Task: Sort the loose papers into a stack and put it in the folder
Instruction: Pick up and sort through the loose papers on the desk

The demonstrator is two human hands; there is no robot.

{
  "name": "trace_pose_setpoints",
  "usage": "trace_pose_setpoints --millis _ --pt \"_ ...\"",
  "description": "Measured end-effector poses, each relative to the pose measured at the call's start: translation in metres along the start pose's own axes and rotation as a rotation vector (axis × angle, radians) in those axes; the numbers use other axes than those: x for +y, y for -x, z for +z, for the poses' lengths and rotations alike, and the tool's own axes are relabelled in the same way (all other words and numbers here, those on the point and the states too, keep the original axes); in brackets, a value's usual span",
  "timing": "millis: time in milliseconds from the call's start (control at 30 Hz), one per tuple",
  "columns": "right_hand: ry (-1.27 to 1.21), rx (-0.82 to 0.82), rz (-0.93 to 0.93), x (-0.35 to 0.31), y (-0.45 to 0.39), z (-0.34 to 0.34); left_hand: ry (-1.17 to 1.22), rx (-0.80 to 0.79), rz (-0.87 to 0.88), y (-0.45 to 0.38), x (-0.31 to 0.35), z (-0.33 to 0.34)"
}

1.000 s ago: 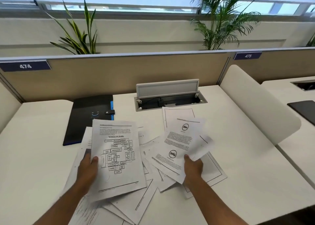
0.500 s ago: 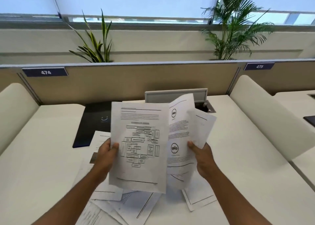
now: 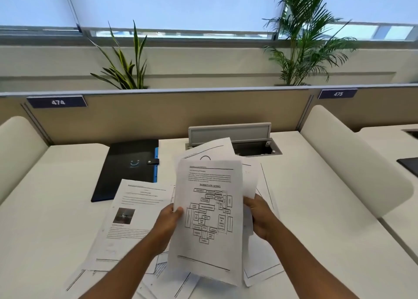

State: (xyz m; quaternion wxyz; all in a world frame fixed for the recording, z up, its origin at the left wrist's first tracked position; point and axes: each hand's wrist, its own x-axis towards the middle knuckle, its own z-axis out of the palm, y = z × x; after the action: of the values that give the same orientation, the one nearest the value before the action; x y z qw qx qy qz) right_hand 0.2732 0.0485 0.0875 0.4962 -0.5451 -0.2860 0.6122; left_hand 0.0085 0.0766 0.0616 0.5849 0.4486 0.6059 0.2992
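Head view. Both hands raised over the counter point(image 3: 316, 208), holding a small bundle of sheets upright between them. Left hand point(image 3: 168, 219) grips the left edge of the front sheet point(image 3: 209, 219), thumb on the printed face, the other fingers hidden behind the paper. The front sheet carries a block of text, the heading "WORKFLOW MODEL" and a box diagram. Right hand point(image 3: 260, 217) holds the right edge of the bundle, fingers curled round the sheets behind; fingertips not visible. At least one back sheet point(image 3: 212, 149) sticks up above the front one, tilted, with a curved line and part of a circle showing.

Loose papers point(image 3: 262, 273) lie scattered flat on the counter beneath the hands, overlapping one another. One of them, a page with a small dark photo point(image 3: 133, 217), lies left of the left forearm.

Black folder point(image 3: 129, 169) lies flat and closed on the counter, left of the held bundle and just behind the photo page, whose top corner overlaps it. Blue edge along its right side, snap tab fastened.

Behind the bundle, a cable hatch point(image 3: 235, 138) in the counter stands with its lid up. Partition point(image 3: 158, 115) at the back bears labels 474 and 475. Two potted plants point(image 3: 126, 65) stand behind it below the window.
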Motion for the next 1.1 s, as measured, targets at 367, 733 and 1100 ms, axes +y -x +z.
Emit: trace_pose_setpoints --millis 367,733,1100 --pt "0.192 0.061 -0.110 0.011 0.003 0.019 0.000 0.184 0.151 0.011 0.004 0.010" --pt "0.140 -0.224 -0.352 -0.024 0.004 0.037 0.162 0.258 0.451 0.030 0.043 -0.038" --pt "0.220 -0.261 -0.339 0.000 0.011 0.049 0.101 0.075 0.489 0.045 0.035 -0.032"
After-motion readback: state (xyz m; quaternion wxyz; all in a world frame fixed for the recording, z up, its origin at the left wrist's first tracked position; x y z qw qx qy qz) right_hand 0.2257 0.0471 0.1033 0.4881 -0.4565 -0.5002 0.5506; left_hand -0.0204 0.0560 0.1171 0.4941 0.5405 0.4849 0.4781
